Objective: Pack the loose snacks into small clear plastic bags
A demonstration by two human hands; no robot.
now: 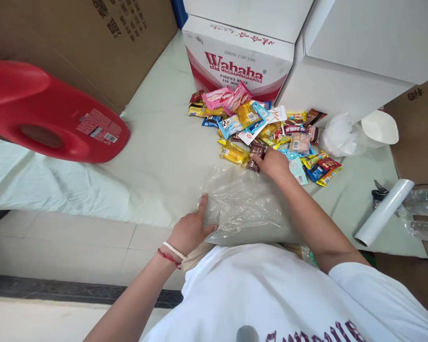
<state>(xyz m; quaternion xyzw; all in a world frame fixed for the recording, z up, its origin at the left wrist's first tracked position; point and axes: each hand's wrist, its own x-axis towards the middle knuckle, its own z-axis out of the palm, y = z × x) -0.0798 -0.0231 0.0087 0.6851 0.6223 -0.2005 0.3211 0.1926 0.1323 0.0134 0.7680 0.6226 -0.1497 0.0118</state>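
A clear plastic bag (pixel 240 206) lies flat and crinkled at the front of the covered table. At its left edge rests my left hand (pixel 189 230), open, index finger and thumb spread apart. My right hand (pixel 274 165) is closed on a dark brown snack packet (pixel 257 154) just beyond the bag. Beside that packet, to the left, is a yellow-wrapped snack (pixel 234 154). Behind them spreads a pile of snack packets, with pink wafer packets (pixel 218 98) on top and a light blue packet (pixel 230 125) in the middle. My right hand's fingertips are partly hidden.
A white Wahaha water carton (pixel 238 61) stands behind the pile. A large red jug (pixel 57 114) is at the left. To the right are bundled white plastic bags (pixel 340 135), a white bowl (pixel 380 128), a roll of film (pixel 384 212) and clear bottles (pixel 423 202).
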